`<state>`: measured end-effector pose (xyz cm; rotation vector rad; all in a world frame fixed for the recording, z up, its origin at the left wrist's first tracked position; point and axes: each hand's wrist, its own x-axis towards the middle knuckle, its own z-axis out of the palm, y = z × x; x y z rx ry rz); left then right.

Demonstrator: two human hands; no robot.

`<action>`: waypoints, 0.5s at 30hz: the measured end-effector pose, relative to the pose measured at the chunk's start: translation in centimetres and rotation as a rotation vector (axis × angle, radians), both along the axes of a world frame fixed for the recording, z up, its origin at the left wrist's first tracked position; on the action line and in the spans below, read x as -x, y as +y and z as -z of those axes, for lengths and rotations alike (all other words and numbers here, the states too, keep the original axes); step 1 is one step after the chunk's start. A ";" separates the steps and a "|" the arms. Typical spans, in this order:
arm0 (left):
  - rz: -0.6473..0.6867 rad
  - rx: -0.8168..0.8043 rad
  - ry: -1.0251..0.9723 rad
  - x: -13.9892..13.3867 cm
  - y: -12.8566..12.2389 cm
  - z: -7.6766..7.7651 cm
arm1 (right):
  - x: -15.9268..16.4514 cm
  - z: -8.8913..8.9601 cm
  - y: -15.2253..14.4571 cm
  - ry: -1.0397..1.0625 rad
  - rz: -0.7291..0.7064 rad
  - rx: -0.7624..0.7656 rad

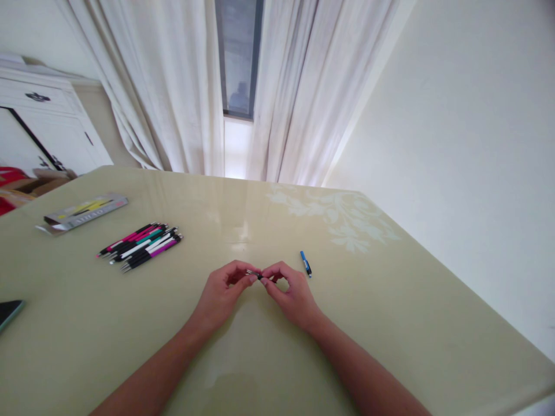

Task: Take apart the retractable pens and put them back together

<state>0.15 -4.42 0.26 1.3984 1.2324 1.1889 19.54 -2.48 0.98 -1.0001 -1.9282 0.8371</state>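
From the head view: at the far side, edge of the counter [243, 375] running just before the curtains [173, 104]; at right, another edge slanting along the white wall [477, 144]. Between the right hand [291, 292] and this right edge, a wide stretch of surface, with good room for moving sideways; toward the far edge, also wide room, with a pale flower pattern [342, 216] at right.

Counted: two bare hands, near the middle, well apart from the edges. With left hand [228, 286], pinching one small dark piece [259, 276] with silvery tip, apparently a pen part, though too small for telling surely. With right hand, pinching the other end of the same piece, fingertips of both nearly meeting. Just beyond the right hand, lying apart: one short blue piece [306, 264]. Well to the left: one bundle of pens [141, 247], at least seven, in pink, green, white, purple and black. Behind it: one grey box [89, 212], open at left end. At the left border, partly cut off: one dark flat device [8, 312].
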 end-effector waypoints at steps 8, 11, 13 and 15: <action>-0.259 0.008 -0.320 0.2 0.6 0.6 | -1.1 -0.1 1.1 -0.034 0.112 -0.104; -0.299 0.013 -0.347 0.3 0.7 0.7 | -1.2 0.1 1.2 -0.045 0.105 -0.119; -0.256 0.015 -0.334 0.3 0.6 0.7 | -1.1 0.3 1.1 -0.054 0.094 -0.121; -0.199 0.008 -0.299 0.2 0.6 0.6 | -1.0 0.5 1.1 -0.056 0.079 -0.122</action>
